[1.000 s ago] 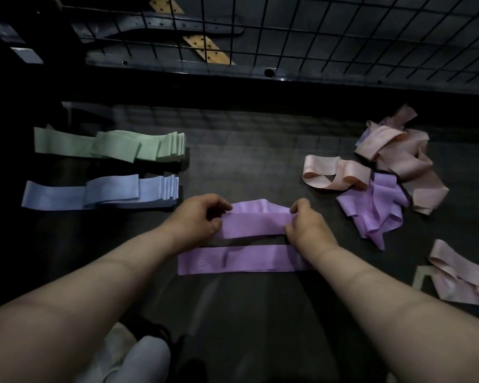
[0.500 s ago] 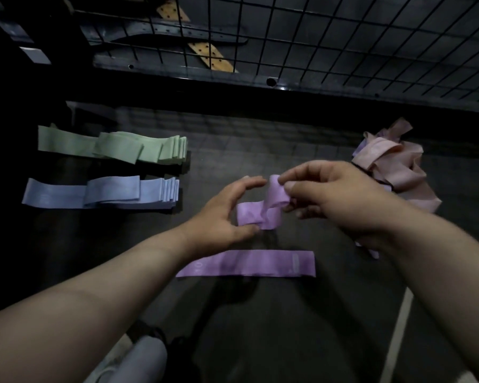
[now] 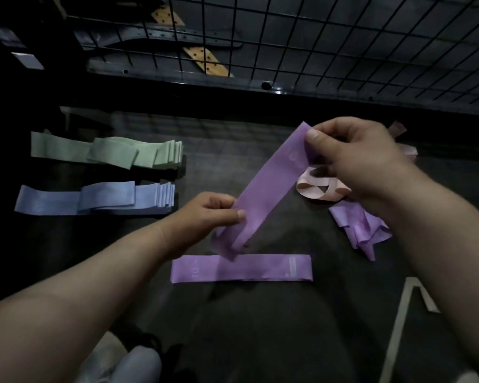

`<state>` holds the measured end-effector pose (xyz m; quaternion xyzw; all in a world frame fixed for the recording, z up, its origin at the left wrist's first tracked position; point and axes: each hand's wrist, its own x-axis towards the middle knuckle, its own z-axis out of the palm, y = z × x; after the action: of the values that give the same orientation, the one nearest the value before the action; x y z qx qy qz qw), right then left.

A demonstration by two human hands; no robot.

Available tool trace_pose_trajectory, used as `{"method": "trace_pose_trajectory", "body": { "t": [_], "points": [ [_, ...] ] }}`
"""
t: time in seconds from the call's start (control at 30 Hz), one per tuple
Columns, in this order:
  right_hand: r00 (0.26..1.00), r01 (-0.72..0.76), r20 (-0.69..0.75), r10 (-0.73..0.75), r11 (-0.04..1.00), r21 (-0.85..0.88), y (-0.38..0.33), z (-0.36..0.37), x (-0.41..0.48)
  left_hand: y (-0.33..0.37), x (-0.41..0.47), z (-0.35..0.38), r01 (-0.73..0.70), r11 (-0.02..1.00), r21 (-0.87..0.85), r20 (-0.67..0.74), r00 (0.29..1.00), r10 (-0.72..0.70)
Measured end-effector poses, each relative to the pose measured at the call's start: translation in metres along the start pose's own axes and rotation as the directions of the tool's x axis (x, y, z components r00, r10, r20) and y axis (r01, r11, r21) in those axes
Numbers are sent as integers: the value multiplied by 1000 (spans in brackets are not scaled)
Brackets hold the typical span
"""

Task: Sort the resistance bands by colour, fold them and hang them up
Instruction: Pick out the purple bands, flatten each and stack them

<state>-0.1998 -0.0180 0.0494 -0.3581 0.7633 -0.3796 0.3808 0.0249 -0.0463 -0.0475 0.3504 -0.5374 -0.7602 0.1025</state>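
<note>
A purple resistance band point(image 3: 268, 183) is stretched diagonally in the air between both hands. My right hand point(image 3: 354, 158) pinches its upper end and my left hand point(image 3: 205, 214) pinches its lower end. Below them a second purple band point(image 3: 241, 268) lies flat on the dark floor. A stack of green bands point(image 3: 114, 152) and a stack of blue bands point(image 3: 100, 199) lie at the left. Loose purple bands point(image 3: 362, 228) and a pink band point(image 3: 318, 189) lie at the right, partly hidden by my right arm.
A black wire grid panel point(image 3: 315, 37) stands at the back behind a dark ledge. A pale line point(image 3: 398, 322) runs along the floor at the lower right. A shoe point(image 3: 133, 366) shows at the bottom edge.
The band was bunched between my hands over the floor. Now my right hand has lifted its end up and to the right, drawing the band out straight.
</note>
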Motion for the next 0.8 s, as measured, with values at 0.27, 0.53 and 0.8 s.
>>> {"method": "trace_pose_trajectory", "body": {
  "t": [0.27,0.53,0.8],
  "points": [
    [955,-274,-46,293,931,240,50,-16,14,-33,-17,-32,140,990,12,-108,985,-138],
    [890,-401,-97,446,866,298,96,-33,12,-49,-25,-39,125,990,-65,-306,942,-139],
    [810,-562,-57,583,801,207,111,-24,6,-43,-21,-38,72,997,17,-446,893,-57]
  ]
}}
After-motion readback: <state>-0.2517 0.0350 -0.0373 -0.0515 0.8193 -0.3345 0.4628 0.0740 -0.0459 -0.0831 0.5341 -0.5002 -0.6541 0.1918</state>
